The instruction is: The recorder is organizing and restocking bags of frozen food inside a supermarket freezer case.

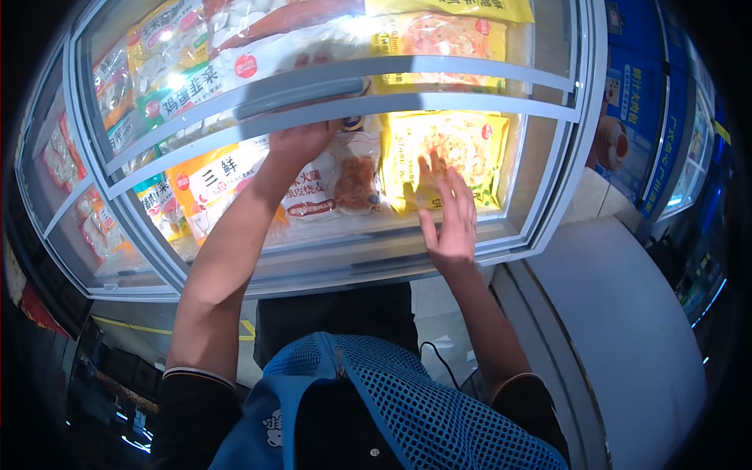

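Observation:
In front of me is a display freezer with a grey-framed glass top point(335, 108), filled with printed plastic food bags. My left hand point(305, 140) reaches up to the frame's long grey handle point(302, 97). Its fingers are mostly hidden by the frame, so its grip cannot be made out. My right hand point(452, 220) holds nothing, thumb spread from the fingers, over the near edge of a yellow food bag point(458, 153). Whether it touches the bag or glass is unclear. Between my hands lies a white-and-clear bag point(335, 182); left of my forearm is an orange-and-white bag point(205, 179).
More food bags point(170, 41) lie under the far pane. A left-hand freezer section point(88, 211) holds red-and-white bags. Blue printed panels point(634, 106) stand at right, beside a pale rounded surface point(617, 305). A black cable point(440, 358) runs beside my blue mesh vest point(399, 388).

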Tool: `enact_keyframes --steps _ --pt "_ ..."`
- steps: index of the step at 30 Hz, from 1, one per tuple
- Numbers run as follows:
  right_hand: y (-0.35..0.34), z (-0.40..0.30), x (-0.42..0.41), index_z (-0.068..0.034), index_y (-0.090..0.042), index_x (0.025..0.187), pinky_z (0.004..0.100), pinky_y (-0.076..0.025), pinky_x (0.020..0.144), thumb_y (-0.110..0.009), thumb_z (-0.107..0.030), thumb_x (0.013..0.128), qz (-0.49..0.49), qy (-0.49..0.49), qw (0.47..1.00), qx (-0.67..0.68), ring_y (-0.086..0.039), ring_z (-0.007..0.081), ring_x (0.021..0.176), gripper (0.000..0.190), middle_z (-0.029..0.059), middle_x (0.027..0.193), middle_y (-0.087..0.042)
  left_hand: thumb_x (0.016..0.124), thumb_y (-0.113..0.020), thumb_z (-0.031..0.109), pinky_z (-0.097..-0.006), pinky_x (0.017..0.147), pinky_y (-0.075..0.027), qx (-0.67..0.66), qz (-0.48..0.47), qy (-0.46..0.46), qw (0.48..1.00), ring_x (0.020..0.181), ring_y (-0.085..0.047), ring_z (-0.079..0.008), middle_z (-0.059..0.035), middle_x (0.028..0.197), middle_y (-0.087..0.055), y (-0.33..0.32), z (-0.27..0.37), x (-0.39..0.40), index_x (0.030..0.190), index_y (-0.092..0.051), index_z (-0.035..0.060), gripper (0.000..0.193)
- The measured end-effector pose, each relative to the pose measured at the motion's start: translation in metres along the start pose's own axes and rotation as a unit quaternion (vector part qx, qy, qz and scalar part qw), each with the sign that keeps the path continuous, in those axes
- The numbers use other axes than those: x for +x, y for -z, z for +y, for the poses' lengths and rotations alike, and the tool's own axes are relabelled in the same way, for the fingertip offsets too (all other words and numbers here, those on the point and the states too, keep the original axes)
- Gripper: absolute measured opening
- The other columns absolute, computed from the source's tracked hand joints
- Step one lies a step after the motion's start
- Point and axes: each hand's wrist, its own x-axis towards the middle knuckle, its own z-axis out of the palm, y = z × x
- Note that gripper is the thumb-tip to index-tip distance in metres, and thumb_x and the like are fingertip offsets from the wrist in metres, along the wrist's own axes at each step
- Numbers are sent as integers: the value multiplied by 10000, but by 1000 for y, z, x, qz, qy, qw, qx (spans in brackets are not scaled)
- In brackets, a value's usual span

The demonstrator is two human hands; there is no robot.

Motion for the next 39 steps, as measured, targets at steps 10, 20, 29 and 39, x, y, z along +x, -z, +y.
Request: enact_keyframes --steps 10,20,29,39 --pt "-13 18 -41 -57 -718 1278 512 -384 1240 -723 -181 951 40 -4 998 -43 -604 314 1355 349 111 1434 -664 1090 -586 322 -665 1213 -347 82 10 -54 995 1488 -491 -505 -258 1595 -543 -3 5 7 1426 -680 124 401" --pt "-15 23 -45 -81 -726 1183 489 -422 1188 -697 -154 964 51 29 998 -12 -654 344 1209 233 121 1253 -726 969 -762 204 -568 1199 -414 -148 -175 127 965 1483 -471 -476 -244 1569 -541 69 35 -12 1468 -610 30 550" --pt "19 -2 2 -67 -699 1253 430 -552 1060 -670 -12 991 78 64 988 117 -697 362 1210 270 171 1279 -729 1072 -623 307 -540 1259 -321 -86 -237 343 905 1521 -419 -449 -191 1601 -529 221 71 -236 1464 -596 -4 501" --pt "60 -114 134 -96 -554 1516 480 -399 1230 -645 -76 949 68 254 965 8 -490 363 1460 574 113 1596 -525 1085 -581 404 -546 1289 -230 -38 -229 364 902 1507 -414 -392 -142 1571 -559 250 86 -271 1516 -586 98 528"
